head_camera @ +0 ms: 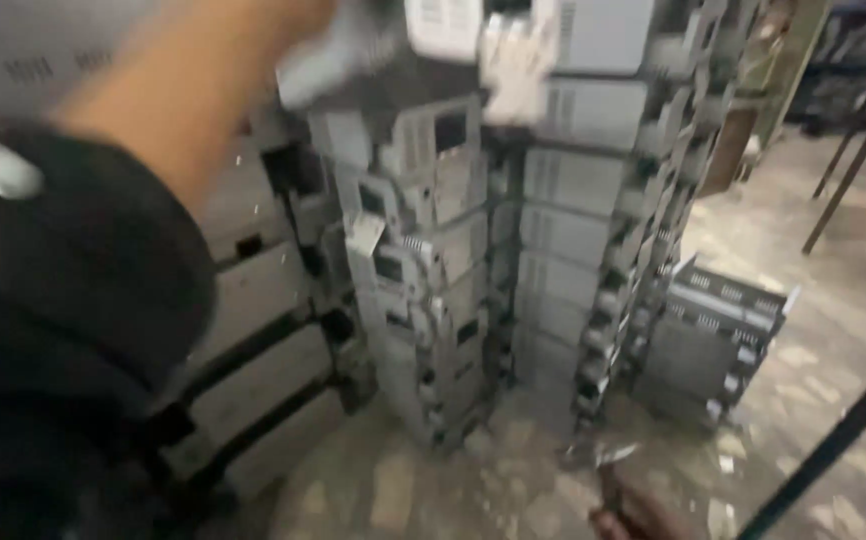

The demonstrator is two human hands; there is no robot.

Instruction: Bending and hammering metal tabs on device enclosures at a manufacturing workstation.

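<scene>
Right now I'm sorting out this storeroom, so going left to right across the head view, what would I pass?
Dark sleeve → flat grey panels leaning at the wall → left stack of grey metal cases → right stack → short pile of cases on the floor → black bar.

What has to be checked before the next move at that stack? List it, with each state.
1. Left hand firmly on the top case: cannot tell, blurred and cut off by the frame's edge.
2. Stacks of grey metal cases upright: ok.
3. Right hand closed on the thin tool: ok.
4. Floor at the base free of scraps: not ok, bits lie there.
</scene>
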